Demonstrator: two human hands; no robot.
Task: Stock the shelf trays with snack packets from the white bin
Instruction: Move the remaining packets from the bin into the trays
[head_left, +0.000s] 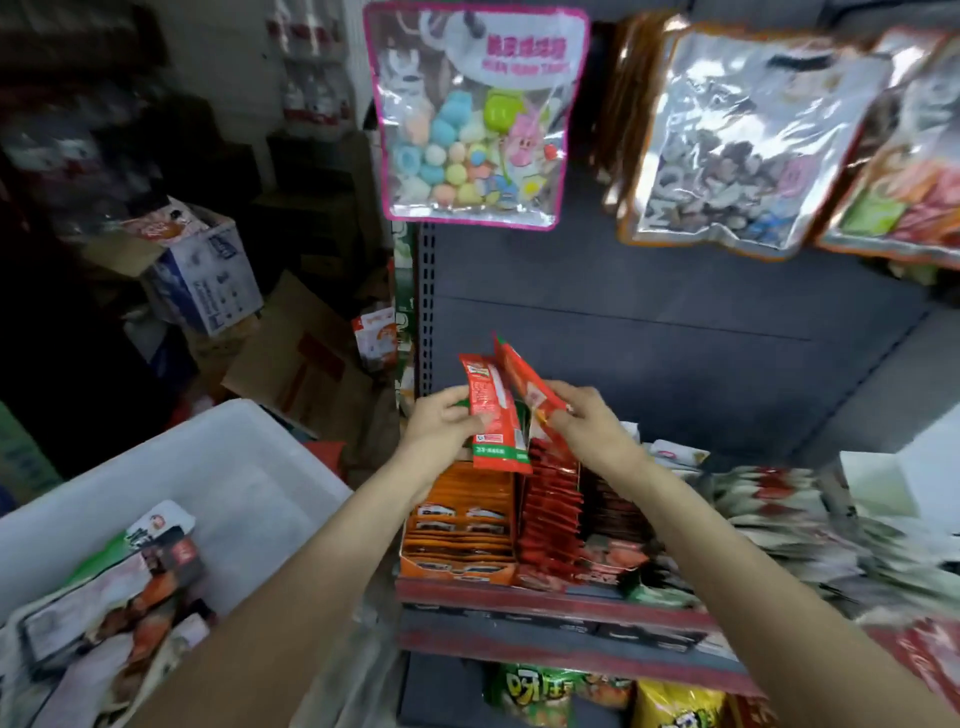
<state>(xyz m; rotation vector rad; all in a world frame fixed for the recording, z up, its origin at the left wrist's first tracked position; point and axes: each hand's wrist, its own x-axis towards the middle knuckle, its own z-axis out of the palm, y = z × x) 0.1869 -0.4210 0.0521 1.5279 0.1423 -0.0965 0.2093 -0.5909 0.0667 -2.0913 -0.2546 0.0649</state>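
My left hand (441, 428) grips a bunch of red snack packets (493, 415) with green bottoms, held upright above the shelf trays. My right hand (587, 423) pinches another red packet (527, 387) that leans against that bunch. Directly below sit an orange tray (460, 525) of orange packets and a row of red packets (550, 512), with dark packets (613, 509) beside them. The white bin (218, 467) stands at lower left and holds several large snack bags (135, 587).
Clear bags of sweets (470, 119) and snacks (743, 140) hang above the grey shelf back (675, 338). Loose packets (810, 525) pile up on the shelf to the right. Cardboard boxes (208, 270) clutter the floor at left. A lower shelf holds green and yellow bags (550, 693).
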